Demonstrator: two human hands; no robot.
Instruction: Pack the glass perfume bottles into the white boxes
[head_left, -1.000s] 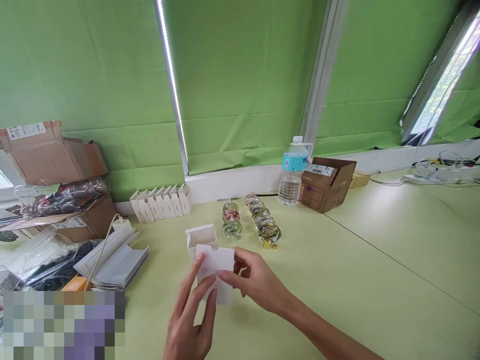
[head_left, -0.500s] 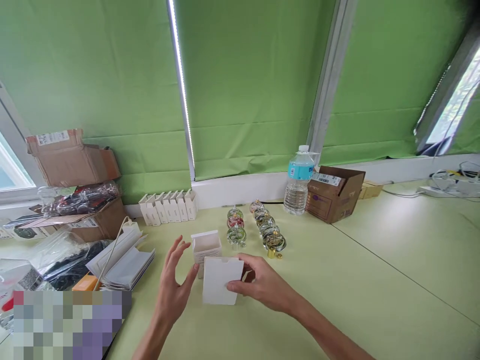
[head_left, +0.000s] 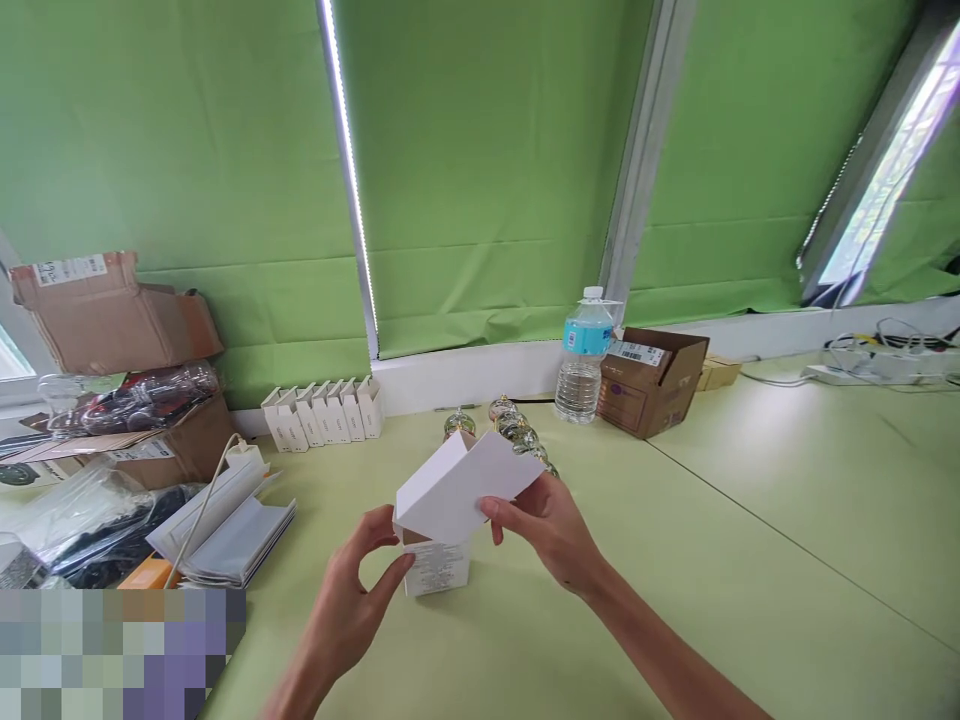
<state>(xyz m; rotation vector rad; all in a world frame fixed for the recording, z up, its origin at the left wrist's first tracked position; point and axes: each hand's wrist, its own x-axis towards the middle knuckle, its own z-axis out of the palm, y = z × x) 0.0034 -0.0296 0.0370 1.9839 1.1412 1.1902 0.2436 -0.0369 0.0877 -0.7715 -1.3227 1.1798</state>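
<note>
Right grip (head_left: 551, 535) pinches card (head_left: 457, 490) | left grip (head_left: 354, 590) holds box (head_left: 439, 569) | greenish table (head_left: 750, 540) | green blinds (head_left: 487, 180)

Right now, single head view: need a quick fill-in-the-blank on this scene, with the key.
1. The folded white card is held in the person's ____ hand.
2. The label around the water bottle is coloured ____.
3. The blinds behind the table are coloured ____.
4. In the picture, the row of small white boxes stands to the ____ of the bottle.

Missing words: right; blue; green; left.
</note>
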